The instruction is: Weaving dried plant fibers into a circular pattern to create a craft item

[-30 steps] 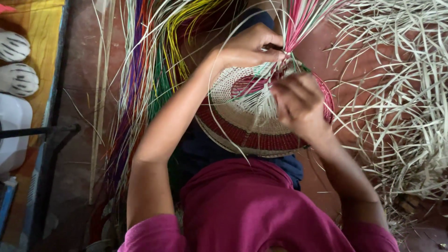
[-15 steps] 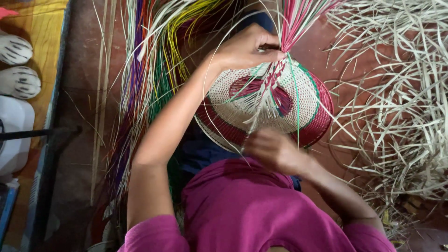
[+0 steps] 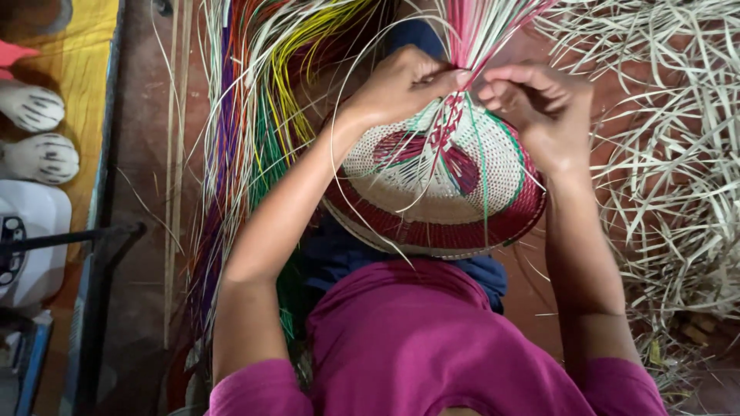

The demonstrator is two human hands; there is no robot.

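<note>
Both arms reach forward, bent at the elbows, over a half-woven red and cream basket in the person's lap. The left hand and right hand meet at its top, each pinching the pink and white strips.

Reddish floor; dyed strips, pale strips.

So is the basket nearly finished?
Partly. Done: the basket's cream, red and green woven dome, with red bands at its rim. In hand: both hands pinch the pink strips at its top, left hand beside right hand. Left: those strips hang loose and unwoven, and many coloured strips lie unused on the floor.
</note>
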